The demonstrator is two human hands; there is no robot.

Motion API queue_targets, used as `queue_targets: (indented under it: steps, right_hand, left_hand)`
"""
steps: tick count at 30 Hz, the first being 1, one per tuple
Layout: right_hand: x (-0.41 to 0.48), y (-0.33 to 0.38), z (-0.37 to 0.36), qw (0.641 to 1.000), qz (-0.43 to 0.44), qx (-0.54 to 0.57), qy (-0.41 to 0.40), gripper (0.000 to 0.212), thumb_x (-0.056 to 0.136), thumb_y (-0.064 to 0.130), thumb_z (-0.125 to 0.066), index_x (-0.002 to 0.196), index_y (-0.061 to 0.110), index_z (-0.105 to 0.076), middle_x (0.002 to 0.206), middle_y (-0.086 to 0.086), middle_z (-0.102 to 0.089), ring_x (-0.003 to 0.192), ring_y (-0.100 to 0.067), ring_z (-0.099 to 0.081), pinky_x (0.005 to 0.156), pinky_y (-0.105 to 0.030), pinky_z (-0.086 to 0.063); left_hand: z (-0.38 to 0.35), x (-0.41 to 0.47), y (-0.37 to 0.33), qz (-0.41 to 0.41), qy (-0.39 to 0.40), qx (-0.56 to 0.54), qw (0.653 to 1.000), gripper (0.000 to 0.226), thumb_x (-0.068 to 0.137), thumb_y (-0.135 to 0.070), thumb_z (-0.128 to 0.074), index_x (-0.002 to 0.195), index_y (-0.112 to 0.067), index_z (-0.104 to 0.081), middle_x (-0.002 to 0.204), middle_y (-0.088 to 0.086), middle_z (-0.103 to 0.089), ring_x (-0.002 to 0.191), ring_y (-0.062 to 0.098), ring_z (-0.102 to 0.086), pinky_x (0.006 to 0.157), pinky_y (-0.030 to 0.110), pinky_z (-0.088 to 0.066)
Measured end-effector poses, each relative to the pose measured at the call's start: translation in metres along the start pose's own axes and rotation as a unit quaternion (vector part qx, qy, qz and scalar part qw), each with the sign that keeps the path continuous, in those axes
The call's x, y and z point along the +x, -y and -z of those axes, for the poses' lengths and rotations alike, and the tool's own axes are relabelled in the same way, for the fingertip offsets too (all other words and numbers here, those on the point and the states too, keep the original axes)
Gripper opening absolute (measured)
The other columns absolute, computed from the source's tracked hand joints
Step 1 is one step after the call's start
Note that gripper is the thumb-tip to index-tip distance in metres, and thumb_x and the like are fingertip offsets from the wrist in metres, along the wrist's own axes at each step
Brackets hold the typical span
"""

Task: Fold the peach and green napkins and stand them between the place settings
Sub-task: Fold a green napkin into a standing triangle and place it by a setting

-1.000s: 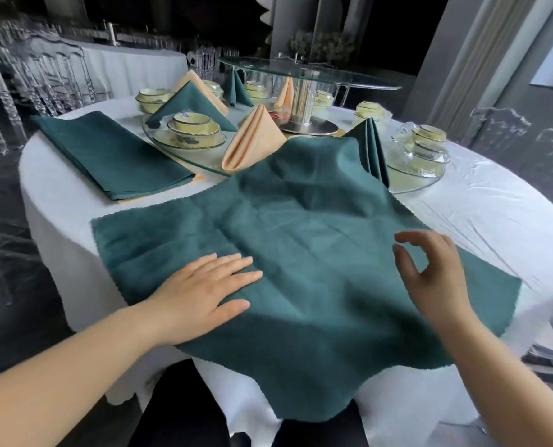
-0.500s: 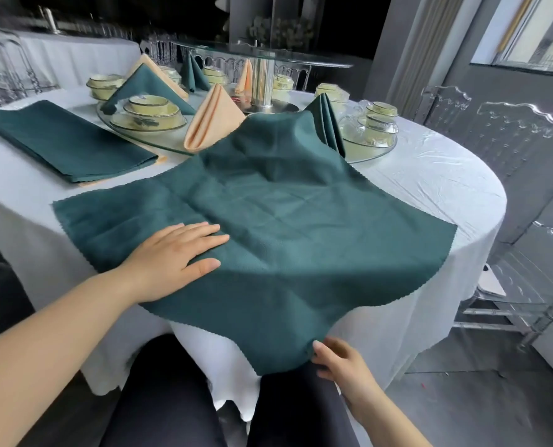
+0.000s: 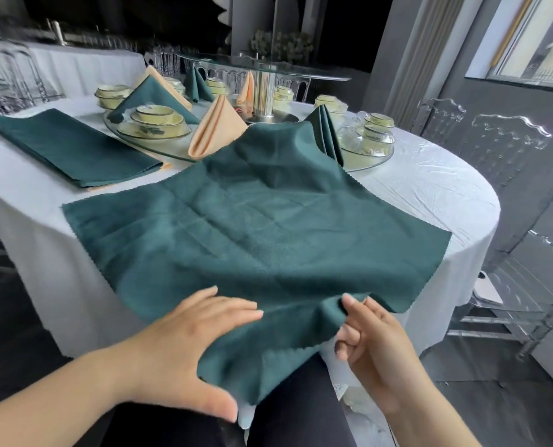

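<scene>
Left hand (image 3: 184,343) rests flat on 1 spread green napkin (image 3: 252,227), right hand (image 3: 375,346) pinches its fold; 3 peach napkins (image 3: 217,129) stand beyond.

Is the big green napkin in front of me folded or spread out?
Spread out: the green napkin lies open, one layer. Only its near edge is bunched, pinched by the right hand; the left hand rests on it.

The near rim of the table (image 3: 430,195) is covered by the spread green napkin (image 3: 268,227). Behind its far corner, a standing green napkin (image 3: 327,133) is partly hidden. At its near fold, some fingers of the right hand (image 3: 385,359) are concealed.
</scene>
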State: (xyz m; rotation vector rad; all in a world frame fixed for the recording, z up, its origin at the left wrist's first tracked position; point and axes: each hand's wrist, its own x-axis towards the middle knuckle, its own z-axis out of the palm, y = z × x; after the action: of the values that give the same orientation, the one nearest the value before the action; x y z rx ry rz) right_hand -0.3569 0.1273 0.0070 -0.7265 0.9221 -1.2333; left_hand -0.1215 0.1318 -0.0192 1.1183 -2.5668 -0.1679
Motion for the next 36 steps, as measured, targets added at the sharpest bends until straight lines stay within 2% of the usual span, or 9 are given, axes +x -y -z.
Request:
queue_targets:
  steps: [5, 8, 11, 16, 19, 22, 28, 32, 36]
  right_hand:
    - [0.012, 0.026, -0.026, 0.998, 0.062, 0.016, 0.026, 0.032, 0.093, 0.006, -0.039, 0.063, 0.013, -0.034, 0.036, 0.003, -0.045, 0.032, -0.003, -0.044, 0.033, -0.015, -0.038]
    - [0.023, 0.034, -0.033, 0.997, 0.079, 0.001, 0.012, 0.035, 0.094, 0.007, -0.041, 0.061, 0.016, -0.031, 0.036, 0.008, -0.038, 0.032, -0.004, -0.042, 0.034, -0.016, -0.04]
    - [0.037, 0.041, -0.036, 0.995, 0.094, -0.019, 0.003, 0.036, 0.094, 0.008, -0.043, 0.061, 0.015, -0.031, 0.038, 0.009, -0.036, 0.033, -0.006, -0.044, 0.036, -0.016, -0.041]
    - [0.09, 0.064, -0.056, 0.992, 0.121, -0.02, -0.004, 0.029, 0.095, 0.009, -0.041, 0.067, 0.014, -0.038, 0.035, 0.005, -0.044, 0.035, -0.005, -0.05, 0.041, -0.016, -0.047]
    - [0.134, 0.075, -0.068, 0.982, 0.153, -0.108, 0.002, 0.015, 0.094, 0.011, -0.045, 0.08, 0.015, -0.049, 0.077, -0.003, -0.067, 0.077, -0.012, -0.065, 0.067, -0.021, -0.051]
    - [0.17, 0.068, -0.054, 0.906, 0.168, -0.389, -0.002, 0.021, 0.09, 0.017, -0.054, 0.111, 0.012, -0.053, 0.117, -0.007, -0.056, 0.108, -0.017, -0.053, 0.079, -0.015, -0.041]
    - [0.171, 0.061, 0.001, 0.593, 0.195, -0.781, 0.006, 0.043, 0.087, 0.041, -0.054, 0.124, 0.021, -0.047, 0.135, 0.003, -0.046, 0.129, -0.018, -0.037, 0.101, -0.026, -0.024]
    - [0.165, 0.066, 0.013, 0.596, 0.146, -0.787, -0.054, 0.052, 0.088, 0.045, -0.05, 0.132, 0.02, -0.039, 0.139, 0.0, -0.041, 0.131, -0.021, -0.032, 0.103, -0.03, -0.024]
    - [0.155, 0.07, 0.014, 0.579, 0.153, -0.798, -0.071, 0.049, 0.089, 0.042, -0.051, 0.132, 0.021, -0.039, 0.133, -0.002, -0.045, 0.126, -0.023, -0.036, 0.1, -0.03, -0.028]
  left_hand:
    - [-0.006, 0.005, 0.01, 0.05, -0.147, -0.075, 0.985, 0.052, 0.079, -0.077, -0.032, 0.109, -0.04, -0.051, 0.12, -0.045, -0.042, 0.113, -0.02, -0.04, 0.103, 0.006, -0.021]
    - [0.02, 0.019, 0.012, 0.136, -0.215, -0.175, 0.951, 0.007, 0.076, -0.052, -0.06, 0.073, -0.058, -0.061, 0.081, -0.039, -0.061, 0.083, -0.015, -0.058, 0.074, 0.002, -0.039]
    - [0.033, 0.036, 0.034, 0.207, -0.263, -0.223, 0.915, 0.054, 0.08, 0.0, -0.064, 0.052, -0.045, -0.064, 0.059, -0.036, -0.06, 0.067, -0.019, -0.056, 0.063, -0.001, -0.037]
    - [0.067, 0.087, 0.074, 0.293, -0.234, -0.141, 0.916, 0.025, 0.083, -0.016, -0.063, 0.064, -0.032, -0.057, 0.069, -0.008, -0.061, 0.073, 0.014, -0.058, 0.062, 0.016, -0.041]
    - [0.074, 0.115, 0.105, 0.388, -0.19, -0.019, 0.902, 0.024, 0.084, -0.037, -0.061, 0.106, -0.028, -0.057, 0.103, -0.001, -0.061, 0.105, 0.023, -0.055, 0.08, 0.03, -0.039]
    - [0.074, 0.118, 0.112, 0.339, -0.204, 0.045, 0.917, 0.04, 0.086, -0.035, -0.058, 0.123, -0.02, -0.051, 0.124, 0.0, -0.055, 0.117, 0.024, -0.049, 0.097, 0.031, -0.032]
    - [0.049, 0.072, 0.072, 0.109, -0.034, 0.16, 0.98, 0.07, 0.079, -0.074, -0.01, 0.107, -0.039, -0.064, 0.108, -0.03, -0.058, 0.097, -0.009, -0.056, 0.082, 0.005, -0.036]
    - [0.031, 0.066, 0.078, 0.089, -0.08, 0.187, 0.975, 0.077, 0.097, -0.045, 0.002, 0.08, -0.037, -0.073, 0.087, -0.021, -0.07, 0.077, -0.003, -0.067, 0.063, 0.009, -0.048]
    - [0.034, 0.061, 0.07, 0.071, -0.079, 0.144, 0.984, 0.073, 0.099, -0.043, -0.004, 0.079, -0.035, -0.073, 0.083, -0.023, -0.07, 0.076, -0.007, -0.064, 0.07, 0.01, -0.043]
